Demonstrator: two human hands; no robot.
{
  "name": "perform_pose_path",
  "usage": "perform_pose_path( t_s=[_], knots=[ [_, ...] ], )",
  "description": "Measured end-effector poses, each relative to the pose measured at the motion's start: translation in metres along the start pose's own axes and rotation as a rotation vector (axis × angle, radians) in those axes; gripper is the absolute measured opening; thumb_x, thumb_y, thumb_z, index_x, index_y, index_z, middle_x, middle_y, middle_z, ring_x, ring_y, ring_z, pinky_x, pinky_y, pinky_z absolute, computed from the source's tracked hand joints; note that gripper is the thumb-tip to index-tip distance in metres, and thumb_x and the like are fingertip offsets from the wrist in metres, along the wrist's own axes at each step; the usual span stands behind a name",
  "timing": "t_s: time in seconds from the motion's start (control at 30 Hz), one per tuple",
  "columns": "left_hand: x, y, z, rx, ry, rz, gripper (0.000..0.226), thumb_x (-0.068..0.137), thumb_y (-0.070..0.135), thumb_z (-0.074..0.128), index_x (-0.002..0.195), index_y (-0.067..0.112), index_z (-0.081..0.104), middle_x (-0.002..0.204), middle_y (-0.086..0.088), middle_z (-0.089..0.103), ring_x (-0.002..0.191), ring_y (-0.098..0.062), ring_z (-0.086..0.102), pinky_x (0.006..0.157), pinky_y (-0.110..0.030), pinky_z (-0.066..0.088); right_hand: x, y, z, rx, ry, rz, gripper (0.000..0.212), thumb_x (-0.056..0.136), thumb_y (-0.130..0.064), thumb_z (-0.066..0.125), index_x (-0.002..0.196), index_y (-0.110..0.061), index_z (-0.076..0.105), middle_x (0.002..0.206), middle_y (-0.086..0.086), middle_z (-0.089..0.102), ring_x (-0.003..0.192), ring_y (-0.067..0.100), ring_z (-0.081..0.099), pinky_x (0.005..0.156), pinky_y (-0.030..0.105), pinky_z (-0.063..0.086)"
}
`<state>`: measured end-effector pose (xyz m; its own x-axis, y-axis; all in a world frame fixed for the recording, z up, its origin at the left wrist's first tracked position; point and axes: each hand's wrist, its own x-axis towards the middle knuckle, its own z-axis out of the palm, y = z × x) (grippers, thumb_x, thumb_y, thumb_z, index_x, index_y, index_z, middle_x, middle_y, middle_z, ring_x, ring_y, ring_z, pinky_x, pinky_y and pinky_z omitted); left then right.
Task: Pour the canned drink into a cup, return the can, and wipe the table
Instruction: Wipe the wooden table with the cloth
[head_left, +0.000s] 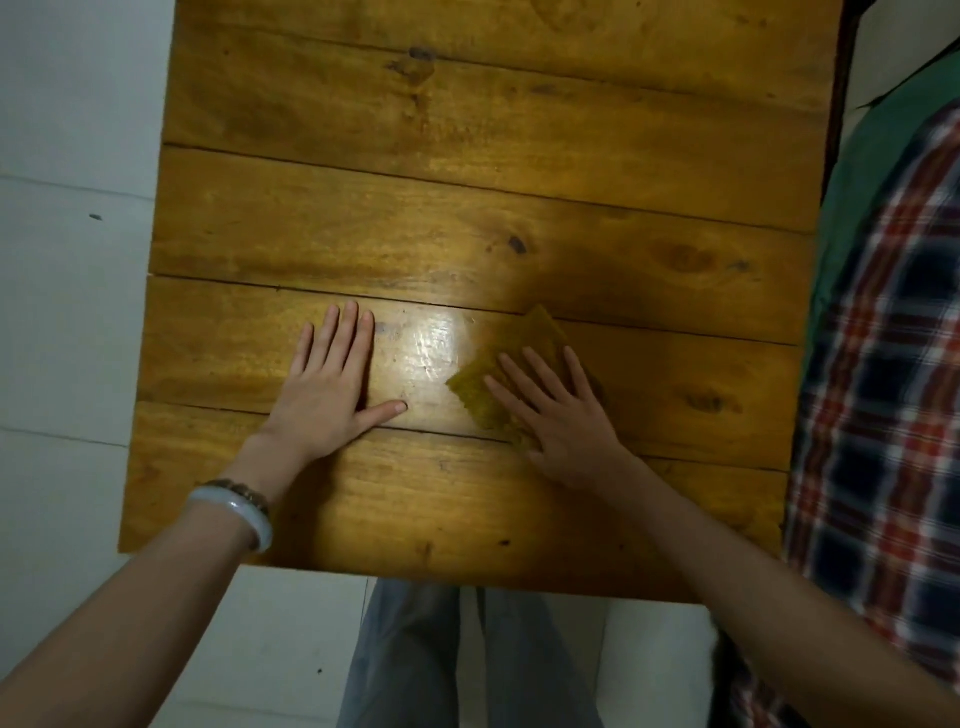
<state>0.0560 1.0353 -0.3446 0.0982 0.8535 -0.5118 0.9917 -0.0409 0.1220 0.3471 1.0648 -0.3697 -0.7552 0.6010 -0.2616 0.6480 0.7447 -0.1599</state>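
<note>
Head view: one cloth (511, 343) at 5 o'clock on the counter (467, 182) under the flat right hand (561, 415), left hand (327, 395) flat at 8 o'clock.

Cloth (519, 332) part-hidden under right hand (566, 431); table (467, 182) far edge cropped.

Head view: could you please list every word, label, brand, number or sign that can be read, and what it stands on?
None: no text can be read anywhere. The wooden table, the yellow cloth under the right hand, the bracelet on the wrist of the left hand and the plaid fabric show no words, numbers or labels.
</note>
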Motion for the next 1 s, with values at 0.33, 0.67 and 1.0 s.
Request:
perform_pose_path(
  t_s=[0.33,0.67,1.0],
  knots=[
    [0.002,-0.007,-0.007,-0.197,-0.014,0.026,0.131,0.057,0.078,0.060,0.144,0.022,-0.022,0.151,0.004,-0.027,0.139,-0.013,-0.028,0.112,-0.031,-0.019,0.143,0.009,-0.035,0.010,0.035,0.310,0.067,0.086,-0.059,0.013,0.149,-0.035,0.009,0.158,0.008,0.006,0.143,0.038,0.003,0.105,0.067,-0.005],
    [-0.001,-0.011,-0.020,-0.145,-0.086,0.022,0.132,0.060,0.067,0.071,0.145,0.021,-0.019,0.153,0.002,-0.024,0.140,-0.012,-0.024,0.114,-0.030,-0.013,-0.006,0.016,0.003,-0.011,0.046,0.129,0.073,0.082,-0.048,0.044,0.148,-0.033,0.019,0.156,0.005,0.019,0.143,0.033,0.012,0.109,0.065,0.008],
    [0.000,-0.006,-0.023,-0.156,-0.062,-0.014,0.134,0.056,0.061,0.077,0.150,0.017,-0.008,0.153,0.005,-0.018,0.140,-0.010,-0.018,0.115,-0.031,-0.009,0.128,-0.017,-0.025,0.035,0.055,0.256,0.068,0.090,-0.057,0.030,0.149,-0.033,0.010,0.158,0.009,0.005,0.143,0.039,0.000,0.106,0.067,-0.005]
  ],
)
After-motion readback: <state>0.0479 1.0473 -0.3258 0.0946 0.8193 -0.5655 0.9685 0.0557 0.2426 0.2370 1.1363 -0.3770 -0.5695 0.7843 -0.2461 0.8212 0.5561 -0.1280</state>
